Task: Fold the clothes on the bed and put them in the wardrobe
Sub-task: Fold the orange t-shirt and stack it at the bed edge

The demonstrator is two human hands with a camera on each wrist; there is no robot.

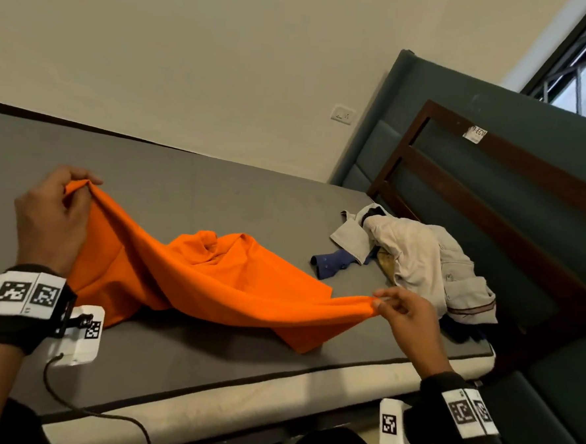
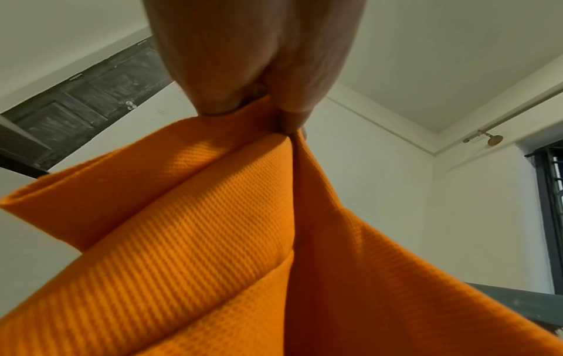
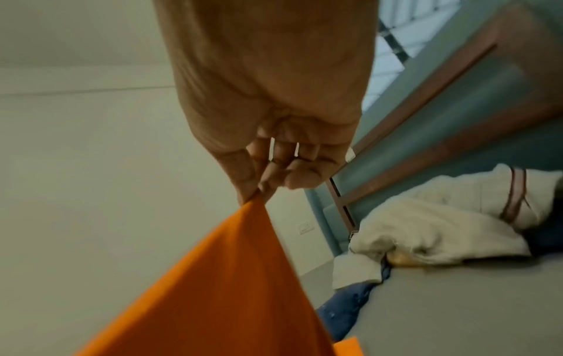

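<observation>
Stretching an orange garment (image 1: 192, 277) above the grey bed (image 1: 180, 362), left hand (image 1: 50, 220) at nine o'clock and right hand (image 1: 406, 316) at four o'clock. Gripping one bunched corner with the left, thumb and curled fingers (image 2: 225, 96) clamped on the waffle-textured cloth and lifting it clear of the mattress. Pinching the opposite corner with the right, thumb and forefinger pressed together on the fabric, remaining fingers (image 3: 301, 178) loosely curled and touching nothing. Sagging between both grips, the garment's middle lying crumpled on the bed at centre, one loose flap trailing toward six o'clock near the mattress edge. Waiting at three o'clock, just beside the right hand, a heap of unfolded clothes (image 1: 419, 260): cream and beige pieces on top, a blue shirt sleeve (image 1: 333, 262) poking out toward the centre, darker cloth underneath. Standing behind the heap, at two o'clock, a dark wooden frame (image 1: 486, 185) leaning against a teal padded headboard (image 1: 498, 97). Showing on both wrists, black bands with white coded markers, a cable running from the left band down toward six o'clock. Sitting on the cream wall at twelve o'clock, a white socket (image 1: 342, 115).
</observation>
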